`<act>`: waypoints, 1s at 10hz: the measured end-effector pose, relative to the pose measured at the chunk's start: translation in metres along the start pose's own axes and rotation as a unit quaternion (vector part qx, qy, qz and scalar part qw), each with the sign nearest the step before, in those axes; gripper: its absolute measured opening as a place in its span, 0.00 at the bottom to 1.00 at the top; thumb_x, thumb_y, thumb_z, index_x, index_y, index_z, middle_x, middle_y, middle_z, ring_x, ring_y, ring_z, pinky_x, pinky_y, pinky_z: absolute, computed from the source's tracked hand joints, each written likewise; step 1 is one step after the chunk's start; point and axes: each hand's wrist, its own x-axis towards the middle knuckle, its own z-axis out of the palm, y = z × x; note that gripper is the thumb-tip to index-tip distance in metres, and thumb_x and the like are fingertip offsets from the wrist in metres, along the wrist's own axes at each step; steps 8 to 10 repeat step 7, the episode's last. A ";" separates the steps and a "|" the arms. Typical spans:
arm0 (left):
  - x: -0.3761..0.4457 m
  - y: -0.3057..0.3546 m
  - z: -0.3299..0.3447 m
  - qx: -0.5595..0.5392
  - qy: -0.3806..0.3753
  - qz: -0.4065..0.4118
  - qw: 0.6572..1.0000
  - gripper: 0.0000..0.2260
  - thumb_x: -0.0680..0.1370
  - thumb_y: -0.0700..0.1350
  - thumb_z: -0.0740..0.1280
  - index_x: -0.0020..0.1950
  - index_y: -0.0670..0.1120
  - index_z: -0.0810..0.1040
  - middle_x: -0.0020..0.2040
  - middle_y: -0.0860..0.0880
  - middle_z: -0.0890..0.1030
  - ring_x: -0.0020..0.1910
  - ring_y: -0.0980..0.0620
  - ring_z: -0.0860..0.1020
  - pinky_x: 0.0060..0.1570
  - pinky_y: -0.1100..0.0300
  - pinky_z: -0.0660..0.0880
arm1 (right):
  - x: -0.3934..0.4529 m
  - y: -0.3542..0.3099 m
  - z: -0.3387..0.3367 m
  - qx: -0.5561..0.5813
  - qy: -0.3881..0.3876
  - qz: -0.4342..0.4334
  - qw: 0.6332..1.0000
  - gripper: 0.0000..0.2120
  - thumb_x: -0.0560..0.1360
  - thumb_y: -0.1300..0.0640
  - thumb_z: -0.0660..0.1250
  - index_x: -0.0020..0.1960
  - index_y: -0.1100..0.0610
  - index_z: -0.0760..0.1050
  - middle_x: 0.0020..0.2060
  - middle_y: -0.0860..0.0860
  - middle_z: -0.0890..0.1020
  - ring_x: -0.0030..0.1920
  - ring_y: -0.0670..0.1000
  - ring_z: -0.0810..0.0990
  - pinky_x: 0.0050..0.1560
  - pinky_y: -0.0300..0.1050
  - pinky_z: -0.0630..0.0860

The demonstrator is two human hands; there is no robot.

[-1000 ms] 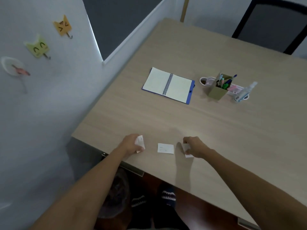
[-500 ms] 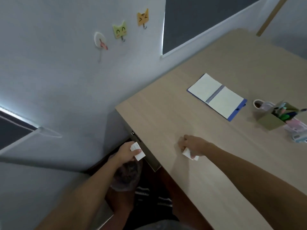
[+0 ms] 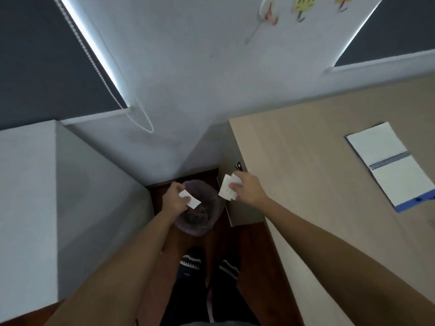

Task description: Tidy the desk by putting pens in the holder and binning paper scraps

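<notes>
The left hand (image 3: 173, 199) pinches a paper scrap (image 3: 191, 200) right over the bin (image 3: 200, 209); the right hand (image 3: 247, 187) pinches more scraps (image 3: 226, 189) beside its rim, by the worktop (image 3: 306, 161) edge.

Your arms are bare from the fingers to as far up as the view reaches, with no sleeve or cuff on either. Neither your left hand (image 3: 174, 199) nor your right hand (image 3: 247, 188) shows a ring, watch or band. Below the round bin lined with a translucent bag (image 3: 197, 209), your feet wear dark slippers with white zigzag teeth markings (image 3: 208, 267), and your legs look darkly clothed.
</notes>
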 end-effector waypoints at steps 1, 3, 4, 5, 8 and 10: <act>0.028 -0.035 -0.002 -0.023 -0.003 -0.054 0.998 0.06 0.75 0.34 0.67 0.49 0.40 0.81 0.55 0.36 0.81 0.54 0.38 0.81 0.51 0.42 0.81 | 0.030 0.000 0.066 0.036 -0.030 0.067 0.997 0.09 0.76 0.61 0.60 0.48 0.66 0.76 0.48 0.63 0.82 0.51 0.63 0.79 0.51 0.50 0.73; 0.090 -0.117 0.027 -0.046 -0.048 -0.130 0.989 0.15 0.76 0.30 0.61 0.60 0.36 0.79 0.64 0.37 0.78 0.63 0.38 0.76 0.64 0.46 0.75 | 0.081 0.052 0.187 0.164 -0.028 0.275 0.947 0.16 0.77 0.61 0.61 0.62 0.62 0.76 0.59 0.61 0.80 0.59 0.62 0.78 0.60 0.52 0.77; 0.120 -0.153 0.055 -0.081 -0.050 -0.159 0.983 0.15 0.77 0.29 0.61 0.62 0.34 0.78 0.66 0.35 0.76 0.64 0.37 0.76 0.65 0.46 0.74 | 0.109 0.082 0.234 0.225 -0.020 0.316 0.921 0.17 0.77 0.64 0.61 0.64 0.64 0.75 0.61 0.63 0.78 0.60 0.63 0.78 0.63 0.59 0.75; 0.144 -0.171 0.075 -0.106 -0.056 -0.191 0.974 0.15 0.77 0.28 0.61 0.62 0.34 0.77 0.65 0.34 0.76 0.63 0.35 0.76 0.63 0.45 0.76 | 0.132 0.105 0.267 0.264 -0.027 0.331 0.906 0.18 0.77 0.65 0.60 0.67 0.64 0.72 0.63 0.63 0.77 0.62 0.63 0.76 0.65 0.60 0.74; 0.166 -0.186 0.084 -0.136 -0.058 -0.200 0.969 0.16 0.79 0.29 0.59 0.66 0.32 0.74 0.67 0.32 0.75 0.66 0.35 0.74 0.68 0.43 0.71 | 0.156 0.129 0.293 0.263 -0.062 0.325 0.906 0.19 0.77 0.63 0.61 0.67 0.62 0.70 0.63 0.64 0.76 0.57 0.58 0.77 0.65 0.58 0.74; 0.166 -0.186 0.084 -0.136 -0.058 -0.200 0.969 0.16 0.79 0.29 0.59 0.66 0.32 0.74 0.67 0.32 0.75 0.66 0.35 0.74 0.68 0.43 0.71 | 0.156 0.129 0.293 0.263 -0.062 0.325 0.906 0.19 0.77 0.63 0.61 0.67 0.62 0.70 0.63 0.64 0.76 0.57 0.58 0.77 0.65 0.58 0.74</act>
